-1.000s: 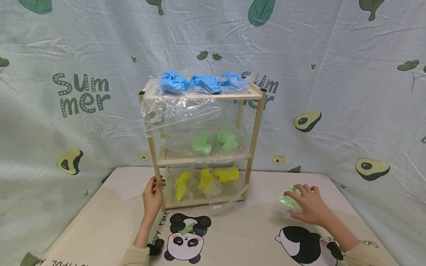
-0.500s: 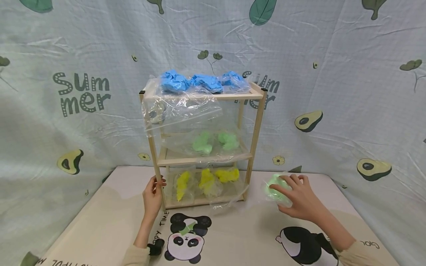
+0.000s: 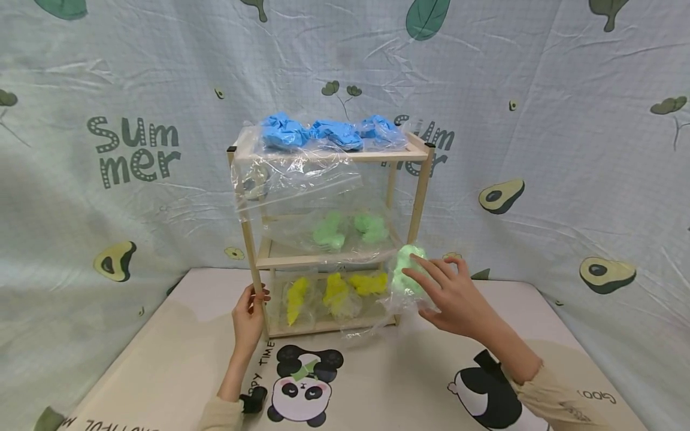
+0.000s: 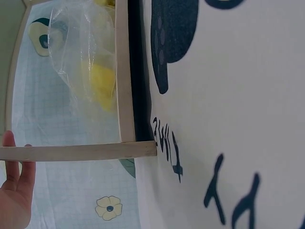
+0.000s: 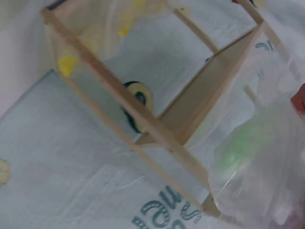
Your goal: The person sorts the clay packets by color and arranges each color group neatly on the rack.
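Observation:
A three-tier wooden shelf (image 3: 329, 261) stands upright on the table. My left hand (image 3: 247, 326) holds its front left post; in the left wrist view the fingers lie behind and over that post (image 4: 81, 152). In the air at the shelf's right post, my right hand (image 3: 458, 299) holds a clear plastic bag with a pale green lump (image 3: 405, 272) by its right side. The right wrist view shows this bag (image 5: 267, 176) large and blurred, with a bit of finger (image 5: 299, 100) at the edge. Two similar green bagged lumps (image 3: 329, 232) lie on the middle tier.
Three bagged blue bundles (image 3: 335, 135) lie on the top tier, and an empty-looking clear bag flap (image 3: 302, 179) hangs over its front. Bagged yellow pieces (image 3: 335, 293) lie on the bottom tier. A printed cloth (image 3: 566, 179) hangs behind the table (image 3: 388, 383).
My right hand has lifted the green bag off the right side of the table and carried it left and up to the shelf's right post. My left hand has stayed on its post.

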{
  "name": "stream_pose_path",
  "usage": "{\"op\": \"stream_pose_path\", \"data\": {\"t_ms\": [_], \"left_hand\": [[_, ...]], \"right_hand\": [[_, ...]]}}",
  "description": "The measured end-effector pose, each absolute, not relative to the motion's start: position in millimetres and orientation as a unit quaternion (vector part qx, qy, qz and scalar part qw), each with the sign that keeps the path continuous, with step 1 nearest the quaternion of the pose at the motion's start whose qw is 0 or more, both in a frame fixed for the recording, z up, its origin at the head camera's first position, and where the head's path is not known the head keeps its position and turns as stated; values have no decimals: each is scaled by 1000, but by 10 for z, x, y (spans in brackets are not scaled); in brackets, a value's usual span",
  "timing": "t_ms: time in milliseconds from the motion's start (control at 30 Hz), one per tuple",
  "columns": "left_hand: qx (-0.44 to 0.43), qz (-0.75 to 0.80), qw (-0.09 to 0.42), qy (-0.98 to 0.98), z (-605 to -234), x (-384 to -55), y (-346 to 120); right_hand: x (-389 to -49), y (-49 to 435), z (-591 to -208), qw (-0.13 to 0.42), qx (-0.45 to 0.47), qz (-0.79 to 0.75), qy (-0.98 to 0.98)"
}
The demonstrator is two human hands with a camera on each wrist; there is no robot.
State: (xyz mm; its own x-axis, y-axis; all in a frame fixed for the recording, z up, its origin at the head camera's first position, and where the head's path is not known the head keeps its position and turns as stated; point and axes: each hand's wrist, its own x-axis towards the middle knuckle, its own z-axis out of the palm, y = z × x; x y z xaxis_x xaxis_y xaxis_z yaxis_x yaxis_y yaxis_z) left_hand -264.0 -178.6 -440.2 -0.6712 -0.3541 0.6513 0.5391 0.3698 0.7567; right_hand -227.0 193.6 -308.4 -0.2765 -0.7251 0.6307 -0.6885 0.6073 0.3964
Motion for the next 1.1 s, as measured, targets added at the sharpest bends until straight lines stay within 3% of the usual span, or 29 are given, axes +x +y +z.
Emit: {"op": "stream_pose_path", "data": {"t_ms": [400,800,1100], "left_hand": [[-65,-550,407,-726,-4422,-2644,-1796],[-72,-545,409,-728,-4385,-2627,-1794],[-67,-542,400,-736,-4138,-2423,-1699]], "right_hand": [[-2513,1356,-2803,443,486,-20,-753],[-2832,767,-2672,499,438,-28,-747],[-3059,355,-2625,523,420,-33,-741]]}}
